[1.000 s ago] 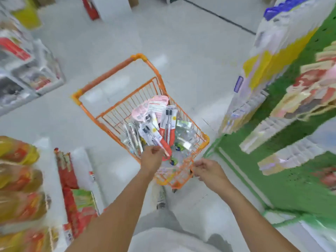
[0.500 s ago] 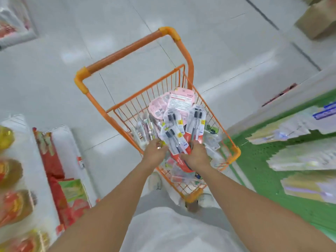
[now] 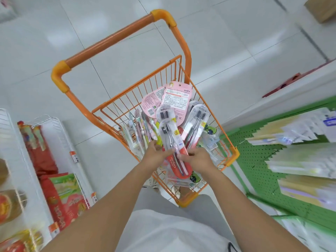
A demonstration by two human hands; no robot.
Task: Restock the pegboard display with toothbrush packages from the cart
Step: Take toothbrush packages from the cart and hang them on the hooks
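Note:
An orange wire cart [image 3: 138, 99] stands on the floor in front of me, filled with several toothbrush packages. My left hand [image 3: 154, 151] and my right hand [image 3: 198, 159] meet over the basket, both gripping a red-backed toothbrush package [image 3: 172, 140] with dark-headed brushes. A second similar package [image 3: 195, 128] leans beside it to the right. Pink-backed packages [image 3: 174, 98] stand behind at the far end. The green pegboard display [image 3: 254, 160] is on the right, hung with blurred packages [image 3: 300, 157].
White wire shelves [image 3: 54, 128] with red snack bags [image 3: 41, 157] and bottles stand on the left. A cardboard box [image 3: 321, 10] sits on the floor at the far right. Pale tiled floor surrounds the cart.
My view has tilted down onto the cart. My right hand moved from the cart's rim onto the toothbrush package, joining the left hand, and the package is lifted a little.

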